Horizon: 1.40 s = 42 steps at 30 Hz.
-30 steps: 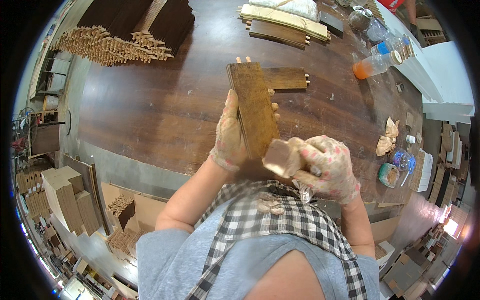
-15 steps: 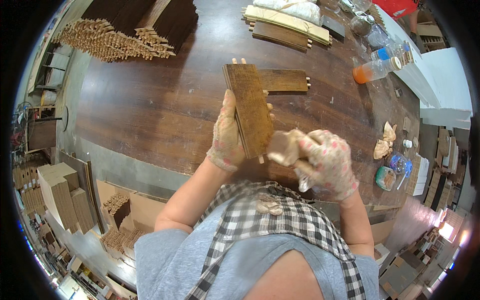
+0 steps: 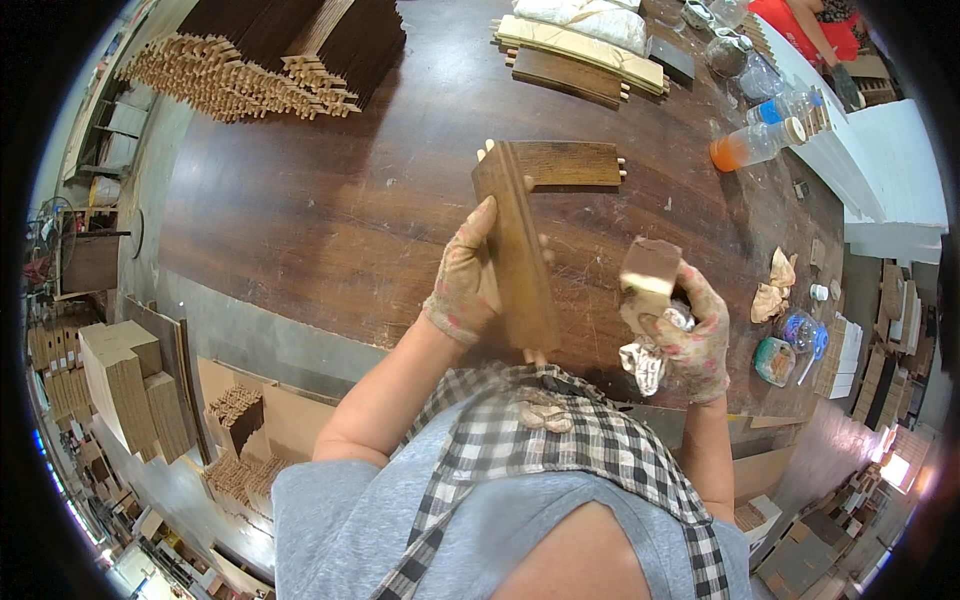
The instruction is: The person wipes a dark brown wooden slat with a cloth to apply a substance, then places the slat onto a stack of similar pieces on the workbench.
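Note:
My left hand (image 3: 468, 270), in a spotted work glove, grips a brown wooden board (image 3: 522, 270) with light dowel pegs at its ends. The board is raised above the table and turned partly on edge, its long grooved side showing. Apart from it, to the right, my gloved right hand (image 3: 700, 335) is closed on a brown-faced block (image 3: 652, 260) with a cream edge, and on a crumpled pale cloth (image 3: 643, 366). The block's kind is not clear. Behind the raised board a similar pegged board (image 3: 578, 164) lies flat on the table.
The brown table (image 3: 290, 220) carries a big stack of pegged boards (image 3: 240, 85) at far left. A bottle of orange liquid (image 3: 740, 148), jars and crumpled paper (image 3: 772, 288) line its right side. Cartons (image 3: 125, 390) stand left; part of another person shows at far right.
The board in my left hand has rolled from its flat face toward its edge. My right hand has drawn away to the right, turning the block's brown face up.

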Motion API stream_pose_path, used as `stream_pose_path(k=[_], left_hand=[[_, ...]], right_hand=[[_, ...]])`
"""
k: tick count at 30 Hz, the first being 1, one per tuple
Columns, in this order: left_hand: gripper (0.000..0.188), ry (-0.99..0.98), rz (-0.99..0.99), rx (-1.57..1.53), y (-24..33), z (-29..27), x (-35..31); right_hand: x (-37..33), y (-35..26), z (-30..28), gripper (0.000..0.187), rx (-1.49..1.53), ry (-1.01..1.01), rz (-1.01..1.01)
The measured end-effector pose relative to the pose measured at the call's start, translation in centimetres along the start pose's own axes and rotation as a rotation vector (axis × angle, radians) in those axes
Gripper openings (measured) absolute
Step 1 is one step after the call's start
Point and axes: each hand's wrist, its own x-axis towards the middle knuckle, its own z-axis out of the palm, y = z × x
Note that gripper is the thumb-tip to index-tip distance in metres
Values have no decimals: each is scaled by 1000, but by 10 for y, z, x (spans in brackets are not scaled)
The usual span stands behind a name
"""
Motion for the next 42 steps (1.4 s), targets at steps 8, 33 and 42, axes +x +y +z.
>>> stream_pose_path(k=[8, 33, 42], left_hand=[[57, 178, 11, 178, -12, 19, -3], [72, 237, 12, 230, -3, 28, 4], [68, 274, -99, 234, -10, 21, 1]], right_hand=[[-3, -39, -22, 62, -430, -145, -225], [12, -51, 9, 52, -872, -249, -364], [21, -44, 15, 52, -595, -227, -414]])
